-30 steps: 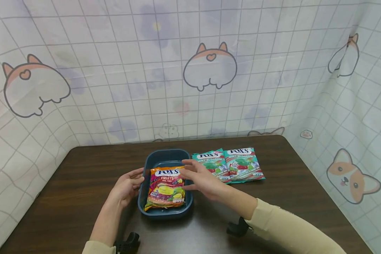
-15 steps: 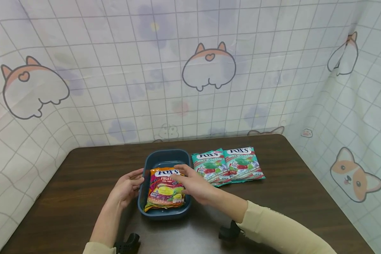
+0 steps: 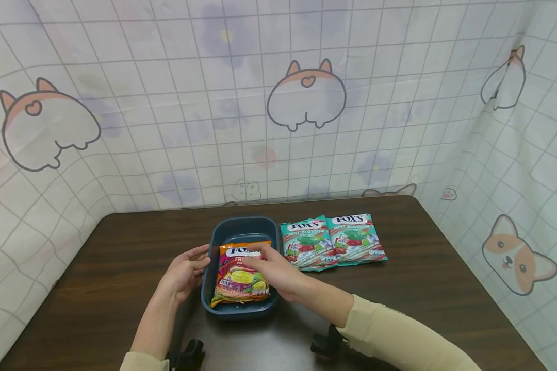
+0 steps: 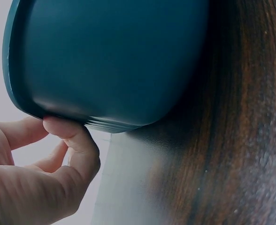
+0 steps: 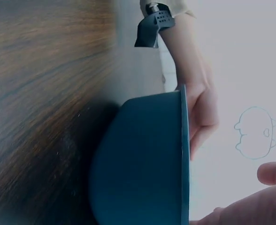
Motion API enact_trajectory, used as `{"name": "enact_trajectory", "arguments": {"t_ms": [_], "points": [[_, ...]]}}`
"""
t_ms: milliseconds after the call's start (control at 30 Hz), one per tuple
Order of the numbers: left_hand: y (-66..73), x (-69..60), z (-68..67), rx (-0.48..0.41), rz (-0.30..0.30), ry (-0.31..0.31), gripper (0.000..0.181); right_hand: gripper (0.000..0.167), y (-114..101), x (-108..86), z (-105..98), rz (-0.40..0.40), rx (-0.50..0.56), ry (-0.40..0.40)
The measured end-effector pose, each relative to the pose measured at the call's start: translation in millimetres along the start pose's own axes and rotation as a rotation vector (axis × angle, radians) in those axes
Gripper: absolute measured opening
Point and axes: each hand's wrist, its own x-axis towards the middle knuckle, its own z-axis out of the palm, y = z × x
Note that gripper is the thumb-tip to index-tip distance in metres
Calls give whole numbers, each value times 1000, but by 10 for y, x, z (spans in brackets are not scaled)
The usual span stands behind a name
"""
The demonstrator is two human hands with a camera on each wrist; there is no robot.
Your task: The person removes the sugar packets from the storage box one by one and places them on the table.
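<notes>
- Blue bin [image 3: 246, 226] stands upright on the dark wooden table [image 3: 97, 288], its long sides running away from the person.
- Inside the bin, an orange-and-purple packet [image 3: 239, 286] lies face up, filling the middle and near end; a strip of bare floor shows at the bin's far end.
- Its printed face shows yellow and green fruit, and part of the lettering is covered by fingers.
- At the bin's left side, the left hand [image 3: 185, 270] touches the outer wall just under the rim, fingers bent; I cannot tell whether it truly pinches the rim or only steadies the wall.
- From the bin's right side, the right hand [image 3: 278, 270] reaches over the rim, its thumb and forefinger extended and spread apart above the packet's upper right part; the other fingers are hidden in the head view.
- Just right of the bin lie two green packets [image 3: 331, 242], face up side by side with their edges meeting, lettered FOX'S MINT BLOSSOM.
- Nearer the person than the bin, a black wrist mount [image 3: 326, 344] shows under the right arm, at the cuff of a cream sleeve [image 3: 399, 330].
- Beyond the bin and the table's far edge hangs a white gridded curtain [image 3: 181, 144], printed with cartoon dogs and pale purple blotches.
</notes>
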Motion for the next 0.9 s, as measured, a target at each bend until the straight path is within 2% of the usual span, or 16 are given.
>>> {"name": "enact_trajectory", "arguments": {"t_ms": [400,900], "points": [[3,-1,-2,1,-5,5,50,60,24,13,121,-3,-40,66],[0,-4,5,-6,-4,9,50,64,78,31,140,0,-6,97]]}}
